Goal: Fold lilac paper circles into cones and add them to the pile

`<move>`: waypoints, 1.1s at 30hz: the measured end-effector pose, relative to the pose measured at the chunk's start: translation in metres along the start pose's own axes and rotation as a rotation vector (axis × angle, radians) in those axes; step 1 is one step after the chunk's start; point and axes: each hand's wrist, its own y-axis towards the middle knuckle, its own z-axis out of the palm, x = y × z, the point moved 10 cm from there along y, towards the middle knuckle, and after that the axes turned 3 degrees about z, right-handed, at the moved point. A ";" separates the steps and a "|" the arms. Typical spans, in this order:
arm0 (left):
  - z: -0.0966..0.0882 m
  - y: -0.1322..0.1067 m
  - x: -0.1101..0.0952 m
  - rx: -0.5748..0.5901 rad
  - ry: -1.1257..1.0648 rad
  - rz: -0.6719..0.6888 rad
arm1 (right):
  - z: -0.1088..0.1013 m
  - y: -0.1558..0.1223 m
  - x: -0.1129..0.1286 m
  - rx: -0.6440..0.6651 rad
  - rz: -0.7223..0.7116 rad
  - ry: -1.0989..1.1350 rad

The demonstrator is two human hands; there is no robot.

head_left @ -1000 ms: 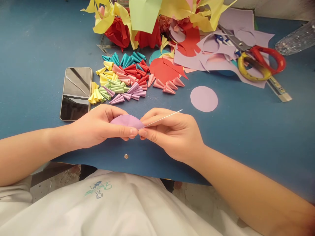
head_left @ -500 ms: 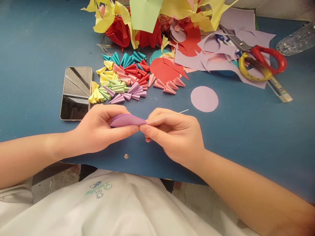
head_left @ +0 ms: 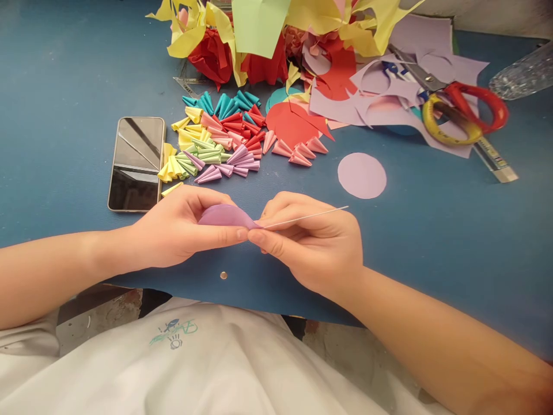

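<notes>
Between the thumb and fingers of my left hand is a curved piece of purple paper. My right hand pinches the paper's right tip together with a thin white stick, which slants up to the right across my fingers. The stick's inner end is hidden at the pinch, and both thumb tips almost touch there. Beyond my hands lie several small rolled paper cones in teal, red, pink, yellow, green and purple. A flat purple paper circle rests to the right of them.
A phone lies left of the cones. At the back are crumpled yellow and red paper, purple offcuts and scissors with red and yellow handles. A clear ridged object stands far right. A small round stud is near the table edge.
The purple paper now curls more tightly toward its right tip, with its broad face turned up. The stick's free end has shifted right and lower. Both hands keep their hold.
</notes>
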 end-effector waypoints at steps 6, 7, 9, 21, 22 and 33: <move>-0.001 -0.005 -0.027 -0.097 0.216 0.291 | 0.000 0.001 0.000 -0.015 -0.011 0.046; 0.000 -0.007 -0.032 -0.108 0.240 0.348 | -0.001 0.001 0.000 -0.027 -0.016 0.053; 0.002 -0.011 -0.040 -0.121 0.272 0.446 | -0.002 0.000 0.000 -0.045 -0.017 0.065; -0.002 -0.010 -0.032 -0.140 0.301 0.343 | 0.002 -0.001 -0.008 -0.007 0.112 0.172; -0.002 -0.010 -0.034 -0.146 0.309 0.362 | 0.001 -0.001 -0.009 -0.011 0.126 0.168; -0.004 -0.015 -0.041 -0.218 0.344 0.451 | 0.005 0.000 -0.018 0.008 0.207 0.257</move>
